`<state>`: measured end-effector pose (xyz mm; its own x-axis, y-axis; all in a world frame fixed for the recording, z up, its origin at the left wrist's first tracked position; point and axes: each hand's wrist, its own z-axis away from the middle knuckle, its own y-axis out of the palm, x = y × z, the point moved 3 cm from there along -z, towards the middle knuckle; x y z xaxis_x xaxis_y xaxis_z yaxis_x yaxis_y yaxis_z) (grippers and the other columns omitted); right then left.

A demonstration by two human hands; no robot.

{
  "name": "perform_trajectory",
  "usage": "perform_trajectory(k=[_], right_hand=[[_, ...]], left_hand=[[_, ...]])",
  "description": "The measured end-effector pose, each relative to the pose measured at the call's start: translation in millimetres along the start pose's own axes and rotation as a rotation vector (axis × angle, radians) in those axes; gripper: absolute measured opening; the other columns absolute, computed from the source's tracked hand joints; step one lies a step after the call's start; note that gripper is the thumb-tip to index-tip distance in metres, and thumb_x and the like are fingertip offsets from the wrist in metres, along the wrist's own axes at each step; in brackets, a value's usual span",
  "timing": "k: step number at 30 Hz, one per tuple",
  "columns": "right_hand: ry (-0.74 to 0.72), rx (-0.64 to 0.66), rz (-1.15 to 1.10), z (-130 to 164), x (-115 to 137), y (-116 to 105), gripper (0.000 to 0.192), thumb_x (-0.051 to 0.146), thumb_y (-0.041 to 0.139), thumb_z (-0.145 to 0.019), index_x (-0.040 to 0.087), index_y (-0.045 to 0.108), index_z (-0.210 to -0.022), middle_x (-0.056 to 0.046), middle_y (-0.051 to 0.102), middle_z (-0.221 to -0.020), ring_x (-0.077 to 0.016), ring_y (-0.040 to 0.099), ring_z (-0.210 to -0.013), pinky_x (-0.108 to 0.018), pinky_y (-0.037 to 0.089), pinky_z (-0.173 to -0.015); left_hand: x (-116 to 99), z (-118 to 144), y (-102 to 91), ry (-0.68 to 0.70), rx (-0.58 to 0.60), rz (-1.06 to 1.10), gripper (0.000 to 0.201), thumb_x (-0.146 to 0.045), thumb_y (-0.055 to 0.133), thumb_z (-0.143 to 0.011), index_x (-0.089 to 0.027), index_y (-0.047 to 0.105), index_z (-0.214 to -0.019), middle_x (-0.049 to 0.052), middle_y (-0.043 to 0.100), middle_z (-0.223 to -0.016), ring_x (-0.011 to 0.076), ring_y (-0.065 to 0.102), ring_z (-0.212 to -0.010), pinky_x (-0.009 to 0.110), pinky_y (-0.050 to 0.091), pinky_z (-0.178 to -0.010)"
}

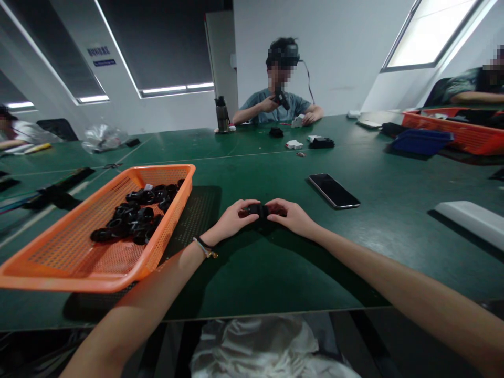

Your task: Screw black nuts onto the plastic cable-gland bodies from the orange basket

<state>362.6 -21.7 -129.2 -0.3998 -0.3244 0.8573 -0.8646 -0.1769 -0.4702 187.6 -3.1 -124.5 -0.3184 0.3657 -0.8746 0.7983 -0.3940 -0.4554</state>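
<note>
1. Head view, landmark: the orange basket (79,252) on the green bench (252,262), at the person's left front. All places below are given from it.
2. Left hand (232,220), just right of the basket's near right corner, rests on the bench with fingers curled around one end of a small black part (258,210). Closed on it, thumb and fingertips pinching.
3. Right hand (293,216), further right of the basket, meets the left hand and closes on the other end of the same part. Both wrists lie low on the bench, likely to steady a fiddly two-handed grip.
4. The black part sits between the two hands, touching both, right of the basket and clear of it. Its exact shape is too small to tell.
5. Inside the basket, toward its far right corner: a heap of black ring-like parts (136,212), within easy reach of the left hand.
6. A phone (333,190) lies face up, well right of the basket, beyond the hands.
7. Far beyond the basket, across the bench, a seated person (277,100) holds a dark item in both hands; a bottle (222,114) stands beside.
</note>
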Motion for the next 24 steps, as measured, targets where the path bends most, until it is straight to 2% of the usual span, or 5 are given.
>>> perform_trajectory(k=[24], right_hand=[[0.029, -0.021, -0.004, 0.2, -0.3, 0.1, 0.025, 0.022, 0.064, -0.067, 0.017, 0.062, -0.092, -0.004, 0.068, -0.084, -0.0165, 0.063, -0.074, -0.034, 0.050, -0.073]], left_hand=[[-1.4, 0.2, 0.5, -0.023, 0.011, 0.017, 0.040, -0.022, 0.060, -0.074, -0.019, 0.056, -0.113, 0.008, 0.056, -0.112, 0.0160, 0.058, -0.093, 0.032, 0.049, -0.083]])
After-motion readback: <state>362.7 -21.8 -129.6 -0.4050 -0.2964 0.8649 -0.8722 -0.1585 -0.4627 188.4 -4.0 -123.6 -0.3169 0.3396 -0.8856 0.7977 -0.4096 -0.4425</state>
